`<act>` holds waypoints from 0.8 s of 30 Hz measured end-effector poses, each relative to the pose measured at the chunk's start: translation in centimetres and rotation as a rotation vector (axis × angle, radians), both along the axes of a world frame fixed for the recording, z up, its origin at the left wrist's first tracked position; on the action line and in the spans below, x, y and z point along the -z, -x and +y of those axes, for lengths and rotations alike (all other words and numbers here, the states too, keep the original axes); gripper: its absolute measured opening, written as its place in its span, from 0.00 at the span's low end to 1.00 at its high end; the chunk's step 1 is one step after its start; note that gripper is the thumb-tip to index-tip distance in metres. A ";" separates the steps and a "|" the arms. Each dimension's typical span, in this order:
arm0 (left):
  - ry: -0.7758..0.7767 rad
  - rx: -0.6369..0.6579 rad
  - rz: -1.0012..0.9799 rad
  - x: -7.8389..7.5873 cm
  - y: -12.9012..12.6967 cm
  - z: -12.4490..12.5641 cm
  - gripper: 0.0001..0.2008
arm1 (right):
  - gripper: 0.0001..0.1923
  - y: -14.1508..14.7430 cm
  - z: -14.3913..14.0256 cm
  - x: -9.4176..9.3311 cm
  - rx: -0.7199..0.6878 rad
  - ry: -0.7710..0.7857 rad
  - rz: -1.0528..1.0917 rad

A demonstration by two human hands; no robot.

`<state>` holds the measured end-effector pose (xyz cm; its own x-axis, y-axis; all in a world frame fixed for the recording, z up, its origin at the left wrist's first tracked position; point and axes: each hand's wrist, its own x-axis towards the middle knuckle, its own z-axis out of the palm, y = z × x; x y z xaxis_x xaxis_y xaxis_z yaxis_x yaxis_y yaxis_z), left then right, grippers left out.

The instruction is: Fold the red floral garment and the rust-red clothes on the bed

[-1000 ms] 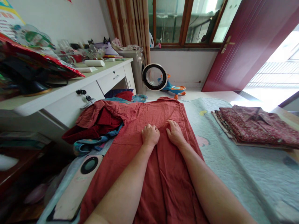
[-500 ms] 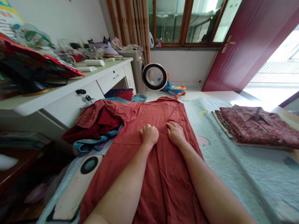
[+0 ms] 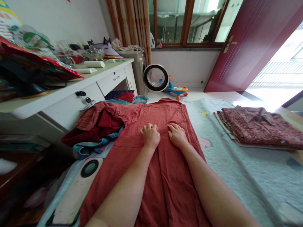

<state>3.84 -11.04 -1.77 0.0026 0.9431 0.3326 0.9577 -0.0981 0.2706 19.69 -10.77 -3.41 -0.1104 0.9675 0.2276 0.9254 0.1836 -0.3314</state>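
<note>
A rust-red garment [image 3: 151, 176] lies spread lengthwise over a pale blue-green quilt [image 3: 236, 170] on the bed. My left hand [image 3: 150, 135] rests on its middle with the fingers curled, pinching the cloth. Beside it, a few centimetres to the right, my right hand [image 3: 177, 135] presses on the same cloth with bent fingers. Both forearms stretch over the garment toward me. A crumpled sleeve and darker red cloth [image 3: 94, 123] bunch up at the garment's left side.
A folded dark red patterned garment [image 3: 258, 126] lies at the bed's right edge. A phone [image 3: 78, 186] sits on the bed at lower left. A cluttered white desk [image 3: 71, 88] stands left; a round fan [image 3: 156, 78] and an open maroon door [image 3: 251, 44] lie beyond.
Both hands have slid very slightly up the garment, away from me. The cloth between them looks a little more gathered.
</note>
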 end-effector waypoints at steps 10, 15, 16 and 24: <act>0.061 0.509 -0.168 2.4 -2.0 0.2 0.24 | 0.23 -0.3 -0.3 -0.4 -0.038 0.045 -0.009; 0.201 0.383 0.021 1.5 -2.0 -1.0 0.25 | 0.27 -0.5 -0.2 -0.1 0.006 0.131 -0.048; 0.219 0.364 0.040 1.2 -2.1 -1.2 0.25 | 0.28 -0.6 -0.2 0.0 0.035 0.156 -0.064; 0.253 0.312 0.068 0.7 -2.8 -1.9 0.26 | 0.39 -1.8 -0.2 0.0 0.211 0.252 -0.123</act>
